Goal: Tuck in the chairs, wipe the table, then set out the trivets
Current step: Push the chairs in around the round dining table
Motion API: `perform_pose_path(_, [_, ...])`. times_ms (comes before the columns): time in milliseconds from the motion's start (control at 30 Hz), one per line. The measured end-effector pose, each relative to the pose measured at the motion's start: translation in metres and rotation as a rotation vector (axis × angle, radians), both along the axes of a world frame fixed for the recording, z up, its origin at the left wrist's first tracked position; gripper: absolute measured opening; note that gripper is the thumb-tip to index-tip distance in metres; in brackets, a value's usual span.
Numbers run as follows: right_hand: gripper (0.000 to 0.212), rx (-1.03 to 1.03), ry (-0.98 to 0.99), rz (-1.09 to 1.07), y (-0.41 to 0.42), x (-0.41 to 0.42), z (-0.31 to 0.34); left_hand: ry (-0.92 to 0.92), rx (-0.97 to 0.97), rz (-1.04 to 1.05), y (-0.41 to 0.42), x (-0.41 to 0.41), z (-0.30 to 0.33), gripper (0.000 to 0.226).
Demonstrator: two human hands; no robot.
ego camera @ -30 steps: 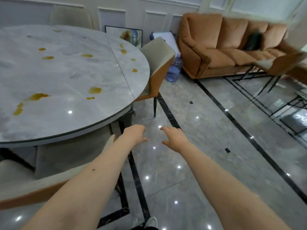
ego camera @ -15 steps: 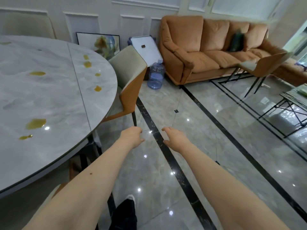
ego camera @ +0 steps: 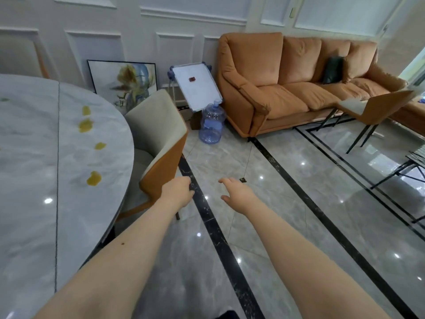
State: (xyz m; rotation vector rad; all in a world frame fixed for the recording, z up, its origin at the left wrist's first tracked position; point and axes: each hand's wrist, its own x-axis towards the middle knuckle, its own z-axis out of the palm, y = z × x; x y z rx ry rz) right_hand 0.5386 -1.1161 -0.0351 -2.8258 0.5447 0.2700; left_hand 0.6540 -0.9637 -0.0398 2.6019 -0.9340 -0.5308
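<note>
A round marble table (ego camera: 34,180) fills the left side, spotted with yellow-brown stains (ego camera: 93,178). A cream and orange chair (ego camera: 161,143) stands at its right edge, turned partly away from the table. My left hand (ego camera: 178,192) is stretched out in front of the chair's orange back, fingers loosely curled, holding nothing; whether it touches the chair is unclear. My right hand (ego camera: 236,192) reaches forward over the floor, fingers relaxed and empty. A second orange chair (ego camera: 377,111) stands far off by the sofa. No trivets or cloth are in view.
An orange sofa (ego camera: 287,88) lines the back wall. A blue water jug (ego camera: 211,125), a whiteboard (ego camera: 196,88) and a framed picture (ego camera: 124,84) lean by the wall. A dark-legged glass table (ego camera: 414,157) is at the right. Another chair back (ego camera: 18,56) shows behind the table.
My view has swung right along the table edge and moved closer to the cream and orange chair. Both arms stay stretched out, the left hand now near the chair's back.
</note>
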Motion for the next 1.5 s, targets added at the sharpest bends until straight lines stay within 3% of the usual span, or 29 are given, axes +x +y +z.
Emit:
perform_pose_path(300, [0.055,0.012,0.003,0.146,-0.171,0.155,-0.011,-0.186,-0.262,0.370,-0.149,0.119,-0.011,0.019])
perform_pose_path(467, [0.054,0.004,-0.033,0.322,-0.223,0.248,0.001,-0.213,-0.256,0.596,-0.195,0.179,-0.005,0.018])
perform_pose_path(733, [0.057,0.004,-0.076,0.666,-0.236,0.395,-0.017,-0.083,-0.096,0.822,-0.221,0.269,-0.024,0.045])
perform_pose_path(967, [0.066,-0.149,-0.130,0.998,-0.225,0.513,-0.032,0.116,0.036,0.956,-0.235,0.320,-0.050,0.038])
perform_pose_path(1133, [0.072,-0.244,-0.102,1.255,-0.208,0.561,-0.041,0.137,0.126,0.938,-0.238,0.338,-0.054,0.029])
perform_pose_path(1333, [0.058,-0.269,0.051,1.489,-0.189,0.600,-0.052,0.249,0.198,0.915,-0.238,0.347,-0.047,0.043])
perform_pose_path(1500, [0.050,-0.304,-0.025,1.690,-0.188,0.618,-0.061,0.317,0.247,1.046,-0.244,0.349,-0.044,0.047])
